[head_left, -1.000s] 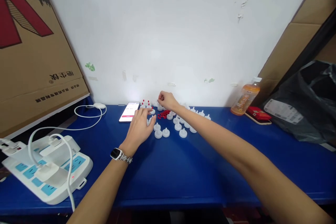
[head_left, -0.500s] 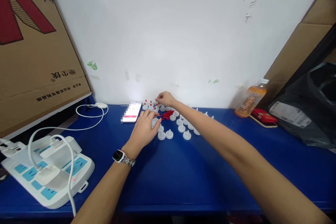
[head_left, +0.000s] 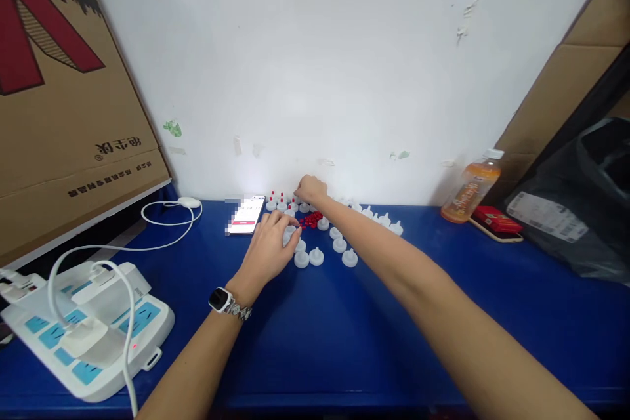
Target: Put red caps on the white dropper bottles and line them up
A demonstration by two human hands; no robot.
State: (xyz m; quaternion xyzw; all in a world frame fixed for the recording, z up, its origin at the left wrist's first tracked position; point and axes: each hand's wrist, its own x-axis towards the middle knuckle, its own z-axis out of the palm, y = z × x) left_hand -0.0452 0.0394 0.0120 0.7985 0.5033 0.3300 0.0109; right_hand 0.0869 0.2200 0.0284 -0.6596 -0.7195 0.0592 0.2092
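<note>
Several small white plastic caps (head_left: 315, 256) stand on the blue table (head_left: 344, 335) near the wall, around a little heap of tiny red pieces (head_left: 311, 218). A few caps with red tips (head_left: 275, 202) stand in a row at the back. My left hand (head_left: 270, 248), with a watch on the wrist, rests over the left caps, its fingertips pinched on one white cap. My right hand (head_left: 310, 189) reaches to the back row with fingers curled together; what they pinch is too small to make out.
A phone (head_left: 246, 213) with a lit screen lies left of the caps. A white power strip (head_left: 83, 328) with cables sits at the front left, a large cardboard box (head_left: 63, 111) behind it. An orange drink bottle (head_left: 470, 193), a red packet (head_left: 497, 220) and a black bag (head_left: 575, 210) stand at the right.
My left hand has closed its fingers on a white cap among the left ones. My right hand has stayed at the back row, shifting slightly. The view has moved a little.
</note>
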